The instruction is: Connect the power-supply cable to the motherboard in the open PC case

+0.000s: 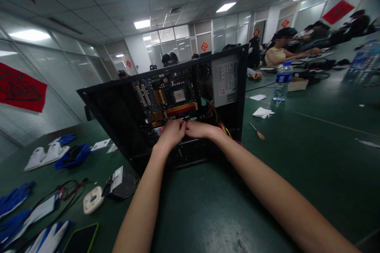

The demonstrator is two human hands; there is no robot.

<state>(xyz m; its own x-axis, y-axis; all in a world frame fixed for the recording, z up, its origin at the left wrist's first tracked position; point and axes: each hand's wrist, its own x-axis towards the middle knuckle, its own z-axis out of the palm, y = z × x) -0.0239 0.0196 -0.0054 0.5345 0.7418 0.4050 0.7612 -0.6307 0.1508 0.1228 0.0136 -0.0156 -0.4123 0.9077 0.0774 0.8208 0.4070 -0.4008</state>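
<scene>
An open black computer case (118,106) lies on its side on the green table (297,158), showing a motherboard (169,99) and a grey power supply (224,81). Both my hands reach into the case below the motherboard's lower edge. My left hand (172,132) and my right hand (200,129) meet fingertip to fingertip, fingers curled and pinched around something small I cannot make out. Coloured power cables (221,124) run just right of my right wrist.
A screwdriver (257,131), white tissues (263,112) and a water bottle (282,81) lie right of the case. Blue-and-white gloves (56,152), a black device (121,184), a white part (93,199), cables and a phone (81,239) lie left. Other people sit at the far right.
</scene>
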